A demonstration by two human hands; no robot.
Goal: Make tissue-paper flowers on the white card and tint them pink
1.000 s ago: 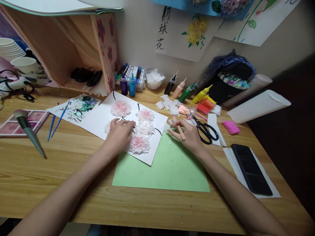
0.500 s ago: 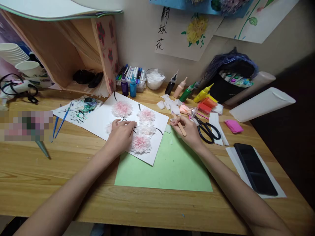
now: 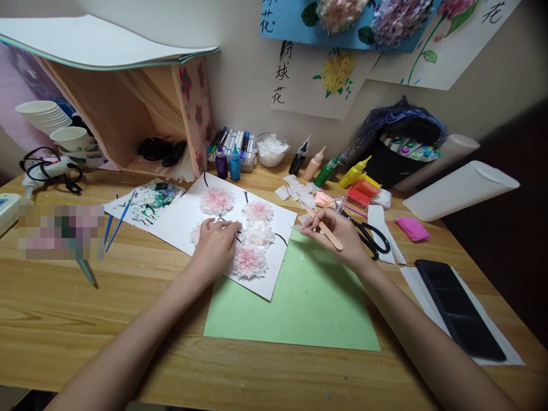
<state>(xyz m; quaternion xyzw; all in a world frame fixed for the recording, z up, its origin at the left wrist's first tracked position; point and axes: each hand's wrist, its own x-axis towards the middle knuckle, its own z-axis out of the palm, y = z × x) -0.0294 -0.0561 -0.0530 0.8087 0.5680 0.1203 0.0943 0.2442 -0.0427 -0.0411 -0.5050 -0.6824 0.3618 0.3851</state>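
My left hand rests palm down on a white sheet, fingers bent and holding nothing. Several ruffled paper flowers, pink and white, are on that sheet among short black strokes; my hand partly covers some of them. In my right hand is a flat wooden craft stick, slanting across the fingers. Near its fingertips is a small pale paper piece; whether they pinch it is hard to tell. A green sheet lies beneath the white one. Loose white paper squares lie just beyond my right hand.
Black-handled scissors lie right of my right hand, partly hidden. Behind stand paint bottles, a bowl of white pieces and a marker box. Paintbrushes lie left, a black tray right.
The view has tilted up slightly, so things sit lower. My right hand has shifted a little with the stick and now covers more of the scissors. My left hand stays on the white sheet.
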